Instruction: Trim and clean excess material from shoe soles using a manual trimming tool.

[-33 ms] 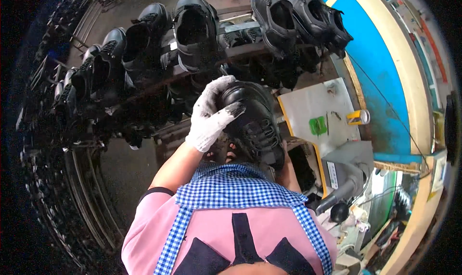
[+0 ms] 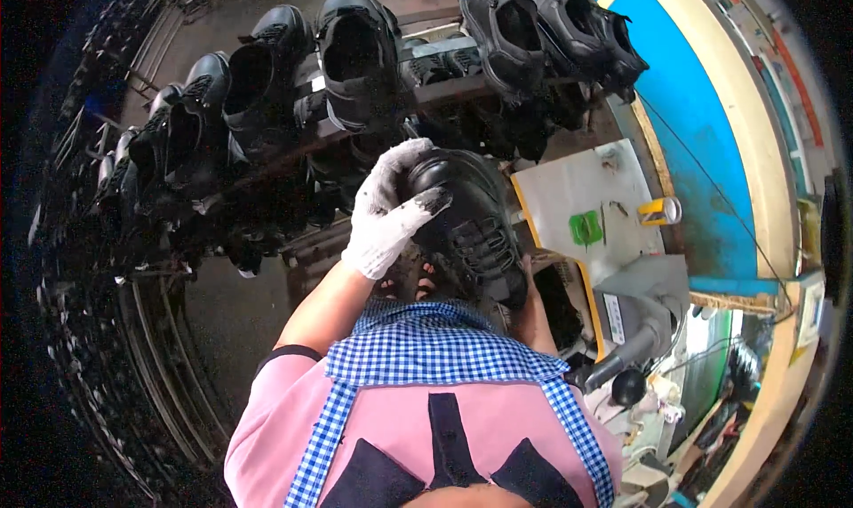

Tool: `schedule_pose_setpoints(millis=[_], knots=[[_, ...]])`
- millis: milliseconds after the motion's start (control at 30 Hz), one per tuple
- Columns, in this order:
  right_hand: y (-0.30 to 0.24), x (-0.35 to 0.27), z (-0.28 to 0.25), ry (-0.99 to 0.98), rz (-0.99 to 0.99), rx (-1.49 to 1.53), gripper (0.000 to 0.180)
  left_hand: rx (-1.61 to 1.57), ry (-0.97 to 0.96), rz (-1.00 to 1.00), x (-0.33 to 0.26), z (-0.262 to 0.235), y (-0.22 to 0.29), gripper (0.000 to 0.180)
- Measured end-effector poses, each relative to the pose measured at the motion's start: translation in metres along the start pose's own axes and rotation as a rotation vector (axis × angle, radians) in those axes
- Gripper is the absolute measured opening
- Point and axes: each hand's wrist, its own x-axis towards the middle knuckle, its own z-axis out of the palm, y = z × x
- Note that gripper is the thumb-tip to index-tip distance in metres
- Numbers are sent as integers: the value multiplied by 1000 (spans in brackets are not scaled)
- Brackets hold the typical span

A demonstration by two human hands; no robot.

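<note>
My left hand (image 2: 386,208), in a white knitted glove with a dark-stained thumb, grips a black leather lace-up shoe (image 2: 480,228) by its toe end. The thumb presses on the upper while the other fingers curl round the far side. The shoe is held in front of my apron, toe away from me and heel towards me. On its right side, my right hand (image 2: 528,277) lies against the heel end. Only its edge and the wrist show; the shoe hides its fingers.
Racks of black shoes (image 2: 355,55) stretch across the far side and down the left. To the right stands a pale machine table (image 2: 586,188) bearing a green piece (image 2: 585,230) and a yellow-and-white roll (image 2: 659,211). Nearer is a grey duct (image 2: 647,299). A blue panel (image 2: 697,135) borders the right.
</note>
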Motion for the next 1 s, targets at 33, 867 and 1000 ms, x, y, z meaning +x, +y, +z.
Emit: schedule_pose_setpoints(millis=[33,867,1000], knots=[[-8,41,-16,16,-21,-8,62,-1,-13,23,-2,-4,-4,59],[-47,17,152,487,-843,-1424,75,24,-795,-373,2,24,-8,31],[-61,-1,169,703,-929,-1459,57,142,-814,-335,2,23,-7,31]])
